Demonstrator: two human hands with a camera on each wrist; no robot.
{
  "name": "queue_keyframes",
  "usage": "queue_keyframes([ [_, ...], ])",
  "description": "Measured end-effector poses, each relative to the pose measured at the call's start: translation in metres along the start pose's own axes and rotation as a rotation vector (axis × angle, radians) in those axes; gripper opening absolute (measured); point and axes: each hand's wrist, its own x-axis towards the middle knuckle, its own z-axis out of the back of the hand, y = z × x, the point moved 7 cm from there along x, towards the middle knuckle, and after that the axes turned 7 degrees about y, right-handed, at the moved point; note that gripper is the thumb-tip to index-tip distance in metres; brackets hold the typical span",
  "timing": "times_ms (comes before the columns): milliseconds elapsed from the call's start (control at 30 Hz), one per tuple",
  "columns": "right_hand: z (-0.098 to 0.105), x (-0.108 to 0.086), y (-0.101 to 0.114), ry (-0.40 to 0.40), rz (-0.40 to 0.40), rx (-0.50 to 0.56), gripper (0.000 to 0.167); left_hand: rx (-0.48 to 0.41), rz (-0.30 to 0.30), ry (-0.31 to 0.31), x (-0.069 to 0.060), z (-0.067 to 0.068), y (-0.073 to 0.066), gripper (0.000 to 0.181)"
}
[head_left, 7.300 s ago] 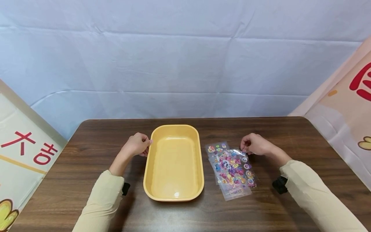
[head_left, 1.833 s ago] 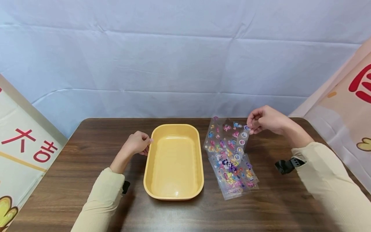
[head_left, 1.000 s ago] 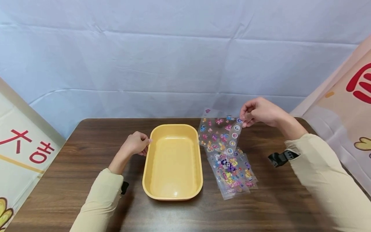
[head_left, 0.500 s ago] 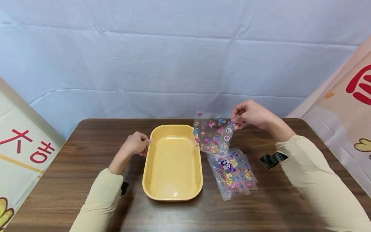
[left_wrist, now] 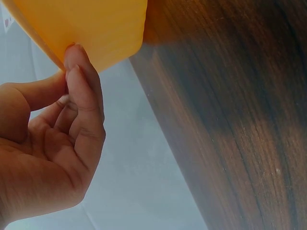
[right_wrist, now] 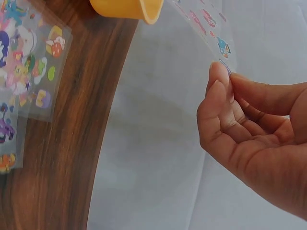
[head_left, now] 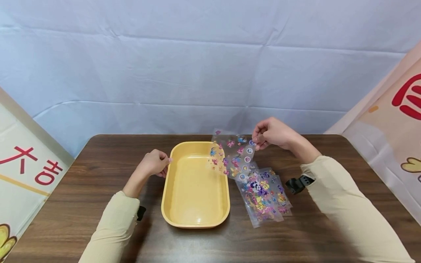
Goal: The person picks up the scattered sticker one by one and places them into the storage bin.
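Note:
My left hand [head_left: 155, 163] pinches the left rim of a yellow rectangular tray [head_left: 195, 221] between thumb and fingers; the left wrist view shows the thumb on the rim and fingertips against the outer wall. Between thumb and index finger, my right hand [head_left: 271, 134] holds a corner of a clear sticker sheet [head_left: 232, 151] printed with colourful cartoon ponies and round badges. That sheet hangs over the tray's upper right rim, partly above its inside. Several more sticker sheets [head_left: 264, 195] lie overlapping on the table, just right of the tray.
The dark wood table [head_left: 108, 175] ends at a straight back edge, with a pale hanging cloth [head_left: 197, 73] behind it. Printed banners with red characters [head_left: 24, 159] stand at both sides. A black strap device [head_left: 299, 183] sits on the right wrist.
My right hand has lifted the top sticker sheet off the pile and carried it leftward, over the tray's edge. The left hand stays on the rim.

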Motion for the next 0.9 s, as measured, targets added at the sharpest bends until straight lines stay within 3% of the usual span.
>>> queue_keyframes([
  [900,-0.029,0.018,0.011,0.035,0.015,0.027,0.005,0.016,-0.006,0.001,0.000,0.001,-0.002,0.028],
])
